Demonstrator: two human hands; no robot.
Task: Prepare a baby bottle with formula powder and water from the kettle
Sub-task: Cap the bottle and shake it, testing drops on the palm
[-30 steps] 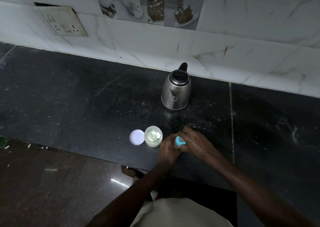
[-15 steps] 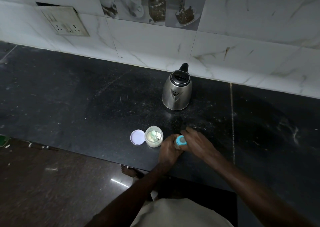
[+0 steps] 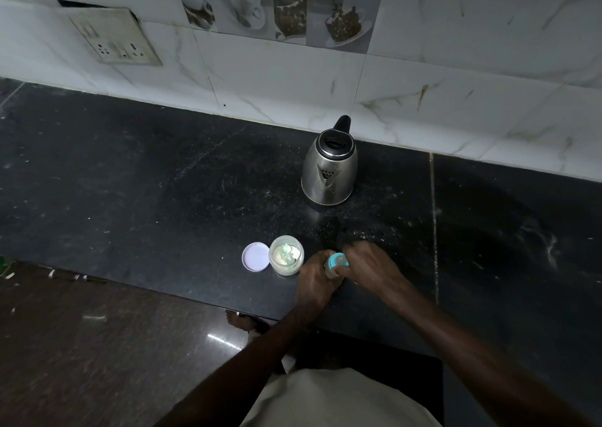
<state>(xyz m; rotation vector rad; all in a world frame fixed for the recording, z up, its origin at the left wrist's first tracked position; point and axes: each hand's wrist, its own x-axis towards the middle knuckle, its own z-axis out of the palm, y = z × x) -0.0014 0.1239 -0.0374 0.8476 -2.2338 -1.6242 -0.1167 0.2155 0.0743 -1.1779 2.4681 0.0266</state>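
Near the front edge of the dark counter (image 3: 163,198), the left hand (image 3: 313,280) grips the baby bottle (image 3: 329,272) by its body and the right hand (image 3: 373,265) clamps curled fingers on its blue collar (image 3: 337,259); light, slick plastic, probably best steadied low.

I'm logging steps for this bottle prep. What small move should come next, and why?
Probably twist the blue collar off the baby bottle: the left hand grips the bottle, the right hand covers the collar, and the formula jar stands open beside them, scoop inside. The bottle's contents are hidden.
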